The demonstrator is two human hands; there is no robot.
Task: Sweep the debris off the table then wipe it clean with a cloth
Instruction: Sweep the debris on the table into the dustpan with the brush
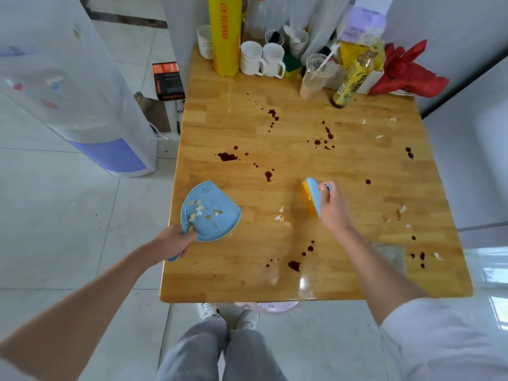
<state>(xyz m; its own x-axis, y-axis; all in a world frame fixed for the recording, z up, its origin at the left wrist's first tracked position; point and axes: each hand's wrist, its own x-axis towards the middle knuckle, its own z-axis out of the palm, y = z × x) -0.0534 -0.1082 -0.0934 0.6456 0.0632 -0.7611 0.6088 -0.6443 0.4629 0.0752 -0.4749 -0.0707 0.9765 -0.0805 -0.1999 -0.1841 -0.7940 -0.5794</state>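
Now the right hand [331,207] has its grip curled round a small blue brush [313,195], bristles on the worktop [316,276]. Pale debris scraps [281,217] lie just left of the brush. Further left, the left hand [173,242] grips a blue dustpan [211,213] holding crumbs at the worktop's left edge.

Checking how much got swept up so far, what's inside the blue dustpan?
Inside the blue plastic dustpan lie several pale and tan crumbs, mostly toward its left side. The left hand grips the handle end, covering the pan's near corner, so anything there cannot be seen.
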